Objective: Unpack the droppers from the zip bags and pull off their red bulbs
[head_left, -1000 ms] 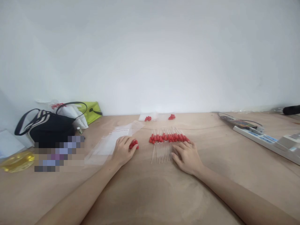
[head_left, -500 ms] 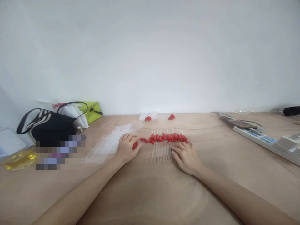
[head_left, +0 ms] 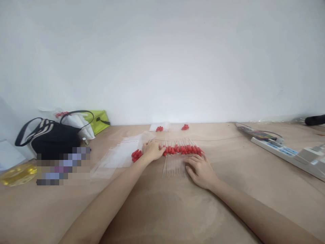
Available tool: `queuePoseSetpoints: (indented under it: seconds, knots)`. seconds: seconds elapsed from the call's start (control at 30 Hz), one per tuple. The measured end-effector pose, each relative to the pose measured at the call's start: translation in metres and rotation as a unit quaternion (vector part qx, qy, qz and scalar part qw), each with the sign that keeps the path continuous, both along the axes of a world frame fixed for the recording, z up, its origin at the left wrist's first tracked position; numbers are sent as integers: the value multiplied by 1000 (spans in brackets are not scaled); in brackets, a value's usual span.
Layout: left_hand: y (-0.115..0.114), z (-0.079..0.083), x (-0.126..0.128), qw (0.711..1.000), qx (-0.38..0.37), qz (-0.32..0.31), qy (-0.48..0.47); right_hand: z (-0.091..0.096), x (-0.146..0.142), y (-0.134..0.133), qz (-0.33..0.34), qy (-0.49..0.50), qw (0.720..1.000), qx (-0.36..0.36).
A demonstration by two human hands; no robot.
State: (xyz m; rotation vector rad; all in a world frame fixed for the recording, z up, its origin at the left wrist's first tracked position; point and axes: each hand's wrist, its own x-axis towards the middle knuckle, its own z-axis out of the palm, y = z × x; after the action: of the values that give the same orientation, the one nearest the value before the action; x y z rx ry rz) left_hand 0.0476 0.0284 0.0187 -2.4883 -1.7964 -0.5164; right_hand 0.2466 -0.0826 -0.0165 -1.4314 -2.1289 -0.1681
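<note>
Pale wooden table shoved against a bare white wall. Mid-table, a row of red-capped droppers. Left hand kinda curled at its left end, touching caps, can't tell if pinching one. Right hand flat and relaxed on the glass stems. Loose red caps just left, by clear bags. Black bag far left, power strip right.
</note>
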Motion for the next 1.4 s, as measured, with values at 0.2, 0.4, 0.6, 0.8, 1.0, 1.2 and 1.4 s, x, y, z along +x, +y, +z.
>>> queuePoseSetpoints:
  seconds: [0.2, 0.4, 0.6, 0.8, 1.0, 1.2, 1.4]
  knots:
    - [0, -1, 5, 1000, 7, 23, -8, -1, 0, 0, -3, 11, 1000, -3]
    - [-20, 8, -14, 999, 37, 16, -35, -5, 2, 2, -22, 20, 999, 27]
    - [-64, -1, -51, 971, 175, -160, -33, -10, 3, 6, -18, 45, 992, 116]
    - [-84, -15, -49, 915, 305, -263, -23, 1, -9, -3, 56, -17, 982, 179]
    - [-88, -15, -43, 907, 293, -297, -56, 0, -22, -5, 114, -7, 972, 204]
    - [-87, -19, -40, 911, 242, -322, -84, -3, -25, -5, 127, -6, 972, 198]
    - [-88, -22, -32, 901, 222, -359, -104, 0, -28, -9, 170, 0, 968, 183]
